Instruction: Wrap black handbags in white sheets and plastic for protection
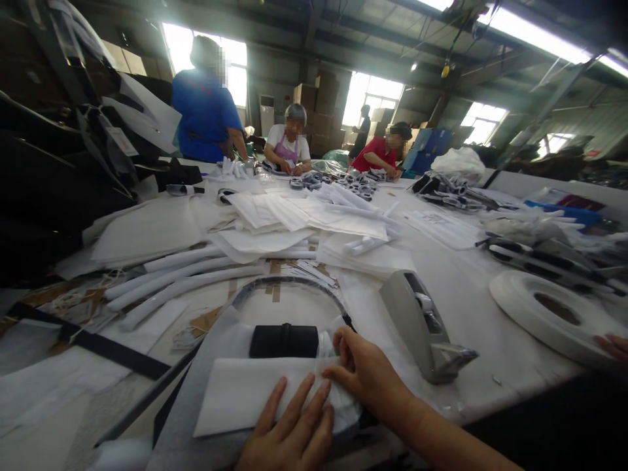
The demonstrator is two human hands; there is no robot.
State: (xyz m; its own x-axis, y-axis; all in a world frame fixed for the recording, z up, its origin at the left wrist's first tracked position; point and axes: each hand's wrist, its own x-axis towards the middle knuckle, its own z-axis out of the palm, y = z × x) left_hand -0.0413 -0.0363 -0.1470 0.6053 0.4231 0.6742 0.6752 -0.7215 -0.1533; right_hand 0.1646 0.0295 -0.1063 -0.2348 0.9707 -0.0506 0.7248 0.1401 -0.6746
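The left hand lies flat, with its fingers spread and straight on a white sheet, and it is not grabbing anything. I think it presses down so the sheet does not slide. The right hand has its fingers curled in, and they look to be grasping thin wrap by the sheet's right side, though the very tips are hard to see. That pinch may keep the floppy wrap from falling back.

The black piece is right above the sheet, in the middle at the front of the table. It sits just left of the right hand, inside a dark hoop that looks like a bag handle. The grey tape holder stands to the right, maybe so the right hand can get to it fast.

Now I count. There is one black piece, one hoop, one tape holder and one big white roll. One other person's hand is at the roll's edge, and I cannot tell if it holds on. At least three long white tubes lie side by side on the left. Four people are farther back: one in blue, one in white and purple, one in red and one in dark clothes
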